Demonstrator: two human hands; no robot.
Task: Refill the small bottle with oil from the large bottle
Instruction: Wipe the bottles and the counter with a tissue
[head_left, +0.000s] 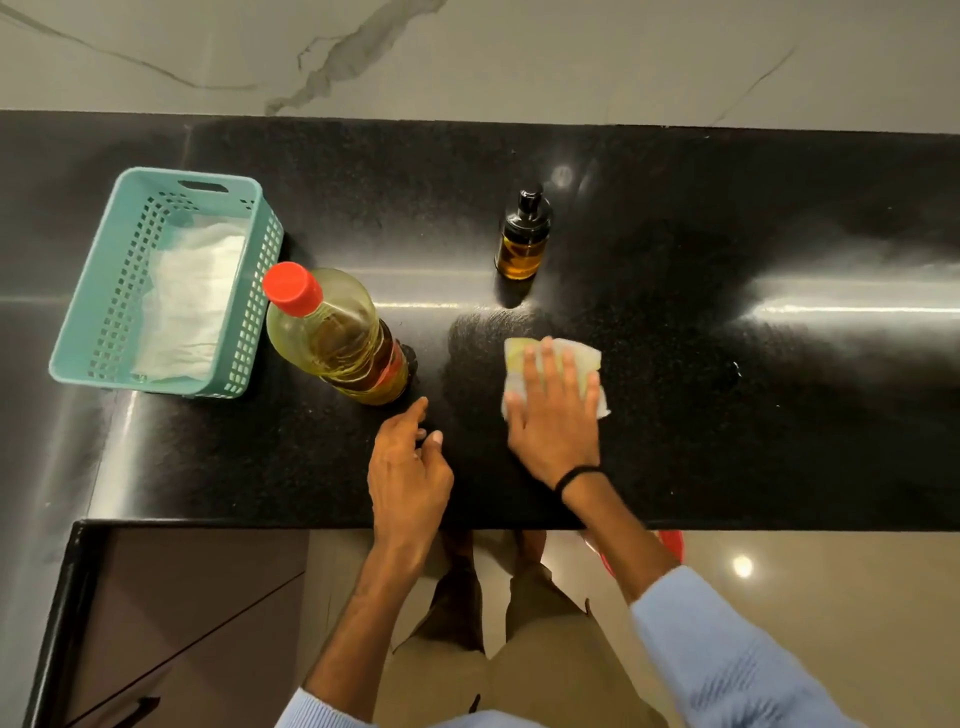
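The large oil bottle (340, 338) stands upright on the black counter, red cap on, holding yellow oil. Further back stands the small amber bottle (522, 239), with its black pump top fitted. My right hand (553, 415) lies flat, fingers spread, pressing a folded paper towel (584, 361) with yellow stains onto the counter in front of the small bottle. Beside the base of the large bottle, my left hand (408, 467) rests on the counter with loosely curled fingers and holds nothing.
A teal perforated basket (104, 312) with white paper towels inside stands at the left, close to the large bottle. The counter's front edge (311, 522) runs just under my wrists. A marble wall backs the counter.
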